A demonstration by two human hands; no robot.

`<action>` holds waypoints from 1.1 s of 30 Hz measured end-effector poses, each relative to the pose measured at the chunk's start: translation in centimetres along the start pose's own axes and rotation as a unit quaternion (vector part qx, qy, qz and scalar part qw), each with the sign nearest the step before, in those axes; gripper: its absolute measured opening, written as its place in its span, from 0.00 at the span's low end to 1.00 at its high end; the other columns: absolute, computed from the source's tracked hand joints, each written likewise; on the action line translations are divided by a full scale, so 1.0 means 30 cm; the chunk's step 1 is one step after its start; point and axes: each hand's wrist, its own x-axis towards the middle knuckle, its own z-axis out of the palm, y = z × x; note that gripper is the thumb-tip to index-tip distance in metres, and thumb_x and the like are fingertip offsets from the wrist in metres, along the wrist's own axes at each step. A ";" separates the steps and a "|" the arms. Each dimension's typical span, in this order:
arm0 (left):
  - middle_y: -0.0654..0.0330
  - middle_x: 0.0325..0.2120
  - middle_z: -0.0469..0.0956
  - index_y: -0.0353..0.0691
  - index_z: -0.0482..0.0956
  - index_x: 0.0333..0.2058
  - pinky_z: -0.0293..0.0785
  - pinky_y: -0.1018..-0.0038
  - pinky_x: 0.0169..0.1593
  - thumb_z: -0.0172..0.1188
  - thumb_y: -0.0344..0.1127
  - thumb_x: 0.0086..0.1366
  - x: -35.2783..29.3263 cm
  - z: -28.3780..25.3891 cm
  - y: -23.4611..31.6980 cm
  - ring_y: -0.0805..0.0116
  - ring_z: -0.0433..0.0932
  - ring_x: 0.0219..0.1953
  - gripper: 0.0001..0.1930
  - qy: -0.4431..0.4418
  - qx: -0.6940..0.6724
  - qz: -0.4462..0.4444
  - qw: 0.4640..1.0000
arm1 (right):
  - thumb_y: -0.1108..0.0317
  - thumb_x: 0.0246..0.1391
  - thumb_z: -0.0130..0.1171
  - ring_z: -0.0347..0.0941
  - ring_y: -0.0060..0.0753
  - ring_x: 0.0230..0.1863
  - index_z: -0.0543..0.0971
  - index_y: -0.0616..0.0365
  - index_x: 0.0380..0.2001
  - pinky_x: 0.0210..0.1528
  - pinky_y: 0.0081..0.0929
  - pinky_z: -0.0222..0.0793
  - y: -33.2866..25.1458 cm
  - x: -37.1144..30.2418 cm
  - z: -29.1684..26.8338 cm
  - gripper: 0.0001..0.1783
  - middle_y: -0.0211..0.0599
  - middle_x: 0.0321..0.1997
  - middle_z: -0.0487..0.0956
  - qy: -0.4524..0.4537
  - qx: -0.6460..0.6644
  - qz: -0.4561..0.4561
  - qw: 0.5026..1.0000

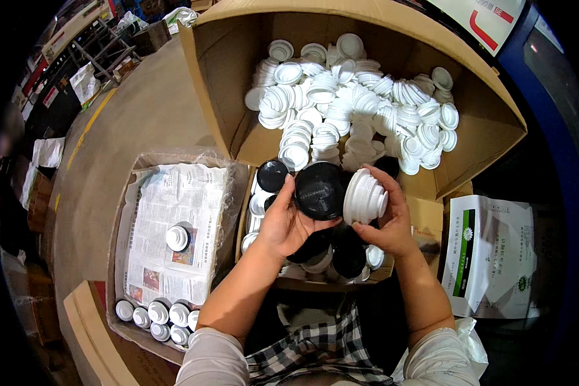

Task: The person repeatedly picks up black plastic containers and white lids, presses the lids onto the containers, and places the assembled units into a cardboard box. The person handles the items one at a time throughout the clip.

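Observation:
In front of me, my left hand (pixel 280 224) is closed on a large glossy black round cap (pixel 320 191) with its broad face up. My right hand (pixel 397 217) grips a white stepped plastic piece (pixel 365 197), tilted on its side close to the black cap. I cannot tell whether the two pieces touch. Below both hands sits a carton (pixel 383 273) of mixed black caps and white pieces, partly hidden by my arms. Another black cap (pixel 273 175) lies just beyond my left fingertips.
A big cardboard box (pixel 219 83) ahead holds heaped white stepped pieces (pixel 360 96). At left, a newspaper-lined carton (pixel 125 212) contains one assembled white-and-black piece (pixel 177 238) and several more at its near end. A white printed package (pixel 495 257) stands at right.

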 end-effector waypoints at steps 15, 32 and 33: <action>0.54 0.57 0.59 0.40 0.52 0.60 0.54 0.62 0.61 0.38 0.41 0.67 -0.010 0.078 -0.088 0.60 0.60 0.59 0.24 -0.013 0.058 0.112 0.992 | 0.76 0.31 0.63 0.54 0.52 0.63 0.60 0.60 0.57 0.61 0.38 0.53 -0.075 -0.012 0.045 0.43 0.55 0.62 0.57 -0.023 -0.265 -0.106 0.958; 0.55 0.55 0.60 0.40 0.52 0.59 0.58 0.69 0.58 0.45 0.42 0.65 -0.025 0.100 -0.093 0.65 0.62 0.56 0.27 0.002 0.137 0.125 0.983 | 0.75 0.31 0.63 0.51 0.49 0.65 0.59 0.59 0.57 0.62 0.36 0.51 -0.058 -0.009 0.041 0.44 0.52 0.64 0.55 -0.038 -0.258 -0.087 0.962; 0.55 0.54 0.61 0.39 0.52 0.59 0.59 0.70 0.58 0.49 0.41 0.64 -0.023 0.095 -0.100 0.66 0.63 0.55 0.28 0.003 0.223 0.165 0.961 | 0.75 0.32 0.63 0.50 0.49 0.65 0.59 0.59 0.58 0.62 0.36 0.51 -0.057 -0.009 0.045 0.44 0.52 0.64 0.54 -0.040 -0.262 -0.082 0.961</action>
